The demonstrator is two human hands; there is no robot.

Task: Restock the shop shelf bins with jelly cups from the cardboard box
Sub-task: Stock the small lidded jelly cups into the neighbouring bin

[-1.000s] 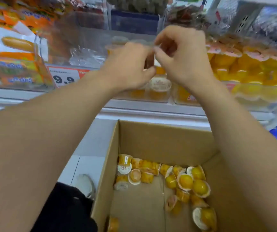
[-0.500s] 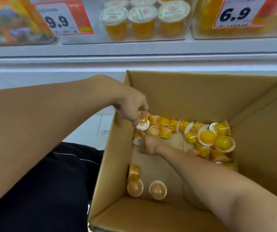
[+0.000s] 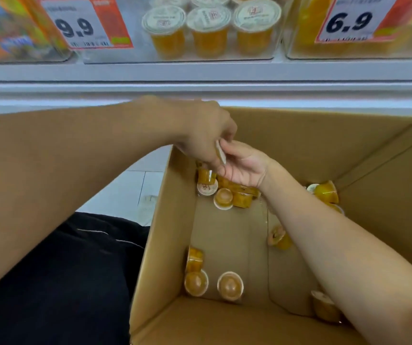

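The open cardboard box (image 3: 299, 145) lies below me with several orange jelly cups (image 3: 229, 286) scattered on its bottom, and more in a pile (image 3: 224, 197) at the far left corner. My left hand (image 3: 205, 135) reaches in over the box's left wall and grips a jelly cup (image 3: 221, 153), of which only the white lid edge shows. My right hand (image 3: 243, 165) meets it from the right, thumb and fingers pinching the same cup. Above, the clear shelf bin (image 3: 130, 56) holds upright jelly cups (image 3: 209, 28) with white lids.
A 9.9 price tag (image 3: 78, 26) and a 6.9 price tag (image 3: 349, 21) hang on the bins. Snack packets (image 3: 6, 28) fill the left bin, orange goods the right bin (image 3: 306, 33). The shelf edge (image 3: 200, 73) runs across. My black trousers (image 3: 63, 270) and the tiled floor (image 3: 125, 190) lie left of the box.
Both hands came down from the shelf bin into the box. The right hand has since risen from the pile and met the left hand at a cup.
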